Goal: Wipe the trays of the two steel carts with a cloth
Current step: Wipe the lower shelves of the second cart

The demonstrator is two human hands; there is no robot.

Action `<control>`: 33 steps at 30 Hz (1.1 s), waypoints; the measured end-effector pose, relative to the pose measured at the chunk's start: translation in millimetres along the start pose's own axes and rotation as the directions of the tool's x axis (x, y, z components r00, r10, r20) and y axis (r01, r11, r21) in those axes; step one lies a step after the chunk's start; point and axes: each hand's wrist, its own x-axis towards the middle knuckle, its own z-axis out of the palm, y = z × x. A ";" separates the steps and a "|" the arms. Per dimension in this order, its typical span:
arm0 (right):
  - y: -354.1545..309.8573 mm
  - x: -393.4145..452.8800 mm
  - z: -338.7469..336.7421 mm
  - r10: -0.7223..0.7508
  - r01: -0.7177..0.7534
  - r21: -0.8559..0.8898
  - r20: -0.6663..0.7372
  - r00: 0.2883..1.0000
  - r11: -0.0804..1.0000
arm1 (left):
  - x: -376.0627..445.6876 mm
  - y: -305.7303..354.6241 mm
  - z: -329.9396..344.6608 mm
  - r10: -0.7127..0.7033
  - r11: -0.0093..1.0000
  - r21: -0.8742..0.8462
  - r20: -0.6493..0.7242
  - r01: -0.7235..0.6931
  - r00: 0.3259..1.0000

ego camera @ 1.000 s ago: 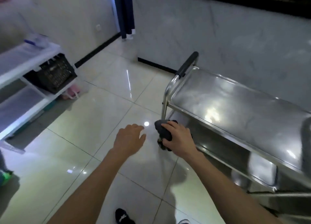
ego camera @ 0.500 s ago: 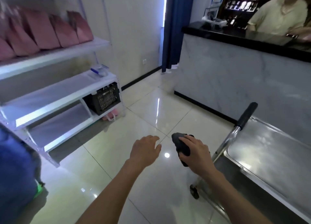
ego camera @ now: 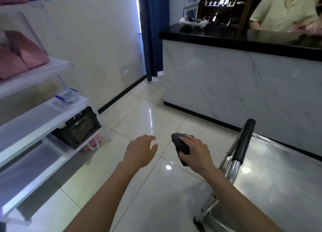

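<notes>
We see dim bluish light, glare spots on the glossy floor [ego camera: 168, 167], soft blur, edges bowed.

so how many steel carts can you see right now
1. The steel cart stands at lower right beside the marble counter, its black handle just right of the right hand gripping the cloth. A second may be out of frame.
</notes>
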 end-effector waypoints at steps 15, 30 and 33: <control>111.1 196.6 -24.7 0.241 -0.247 -0.064 -0.095 0.966 0.967 | 282.8 40.8 27.7 0.249 0.967 -0.080 0.113 -0.241 0.962; 250.4 330.2 -93.1 0.544 -0.551 0.049 -0.256 0.799 0.833 | 537.6 206.8 72.4 0.594 0.804 -0.138 0.207 -0.578 0.777; 295.9 347.4 -117.1 0.575 -0.574 0.099 -0.293 0.764 0.813 | 572.2 256.6 84.7 0.618 0.783 -0.120 0.263 -0.610 0.741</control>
